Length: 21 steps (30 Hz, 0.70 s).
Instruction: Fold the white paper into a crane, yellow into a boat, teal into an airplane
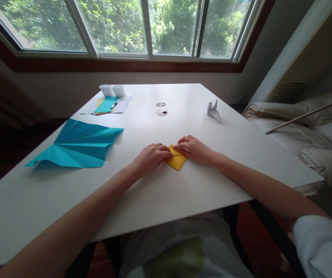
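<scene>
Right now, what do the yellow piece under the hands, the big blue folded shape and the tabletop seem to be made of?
The yellow piece looks like thin matte paper, with sharp creases and flat layers. The blue folded shape also looks like paper, matte, with crisp fan-like folds. The table has a smooth white surface with a soft sheen, probably laminate or painted board; I cannot tell which.

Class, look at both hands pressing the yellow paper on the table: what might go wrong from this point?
1. The left hand and right hand cover much of the yellow paper, so a crease may land crooked unseen.
2. The paper lies on a smooth white table; it might slide under uneven pressure.
3. A sweeping left arm could brush the blue folded sheet nearby.
</scene>
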Motion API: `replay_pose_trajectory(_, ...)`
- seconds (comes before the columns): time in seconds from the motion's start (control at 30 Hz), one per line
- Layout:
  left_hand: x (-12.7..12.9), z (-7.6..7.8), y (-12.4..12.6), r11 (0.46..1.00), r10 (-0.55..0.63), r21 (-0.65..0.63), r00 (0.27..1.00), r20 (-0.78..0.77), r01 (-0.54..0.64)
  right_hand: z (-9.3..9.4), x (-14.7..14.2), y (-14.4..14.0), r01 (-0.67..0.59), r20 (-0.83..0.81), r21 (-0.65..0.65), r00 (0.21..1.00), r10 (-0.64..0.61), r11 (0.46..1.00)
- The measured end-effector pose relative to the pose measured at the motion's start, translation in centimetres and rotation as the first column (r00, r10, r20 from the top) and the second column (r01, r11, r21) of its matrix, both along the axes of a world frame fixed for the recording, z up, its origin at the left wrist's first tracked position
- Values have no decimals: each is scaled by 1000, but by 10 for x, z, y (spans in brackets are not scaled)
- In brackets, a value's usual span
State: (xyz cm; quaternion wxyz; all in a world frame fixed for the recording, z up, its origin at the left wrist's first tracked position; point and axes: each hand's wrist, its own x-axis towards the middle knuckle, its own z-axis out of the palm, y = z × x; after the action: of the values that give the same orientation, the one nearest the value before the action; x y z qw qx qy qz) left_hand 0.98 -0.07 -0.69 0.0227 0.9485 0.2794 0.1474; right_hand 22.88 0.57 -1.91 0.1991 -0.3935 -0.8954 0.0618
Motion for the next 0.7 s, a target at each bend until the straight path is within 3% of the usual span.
replay_pose_trajectory(0.37,-3,0,-1,998,-29,-48,1000,11,29,2,-12,-7,133,4,-14,991,-133,991)
replay_pose_trajectory(0.7,-7,8,-1,997,-2,-80,998,-56,-3,6,10,2,13,48,-121,999,-8,993)
